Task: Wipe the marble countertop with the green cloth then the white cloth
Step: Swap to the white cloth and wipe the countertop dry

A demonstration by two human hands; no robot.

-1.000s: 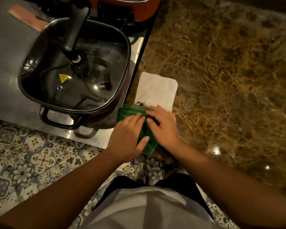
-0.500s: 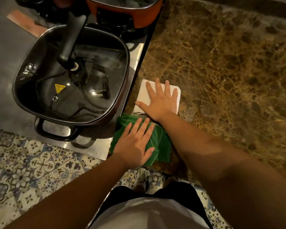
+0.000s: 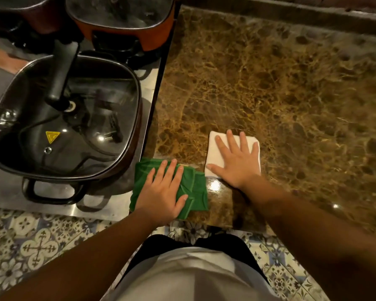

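Observation:
A folded green cloth (image 3: 195, 192) lies at the near left corner of the brown marble countertop (image 3: 280, 88). My left hand (image 3: 163, 192) rests flat on it, fingers spread. To its right, a folded white cloth (image 3: 213, 153) lies on the marble. My right hand (image 3: 234, 161) presses flat on the white cloth, fingers apart and pointing away from me. The two cloths are nearly touching at a corner.
A steel surface on the left holds a square black electric pan (image 3: 63, 124) with a glass lid and a black handle. An orange pot (image 3: 126, 20) stands behind it. The marble's near edge (image 3: 237, 228) drops to a patterned tile floor (image 3: 37, 248).
My right hand left the green cloth, landed on the white cloth and slid it to the right, away from the pan. My left hand stayed on the green cloth.

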